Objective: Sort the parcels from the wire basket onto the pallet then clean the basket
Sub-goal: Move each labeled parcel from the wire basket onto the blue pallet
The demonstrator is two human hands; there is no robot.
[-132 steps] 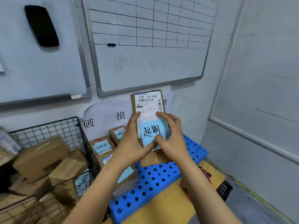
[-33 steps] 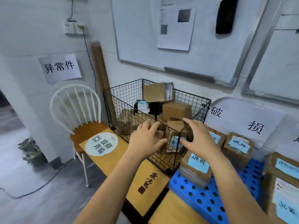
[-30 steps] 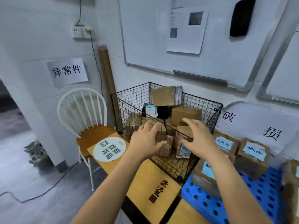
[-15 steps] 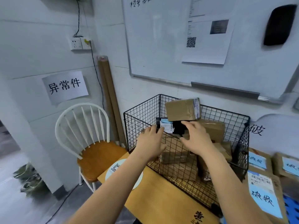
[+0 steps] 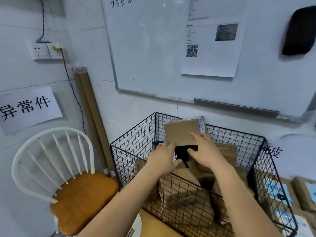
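Most of the black parcel (image 5: 183, 152) is hidden behind the two hands, and the labelled boxes (image 5: 277, 190) at 4 o'clock are blurred and cut by the frame edge. Both forearms reach over the front rim of the wire basket (image 5: 130, 161); the left hand (image 5: 163, 159) lies with fingers spread on the black parcel's left end, and the right hand (image 5: 204, 151) touches its right end and the brown carton (image 5: 182, 132) at 12 o'clock, neither one closed around anything. The basket holds several brown cardboard parcels (image 5: 225, 153), piled loosely under the black one.
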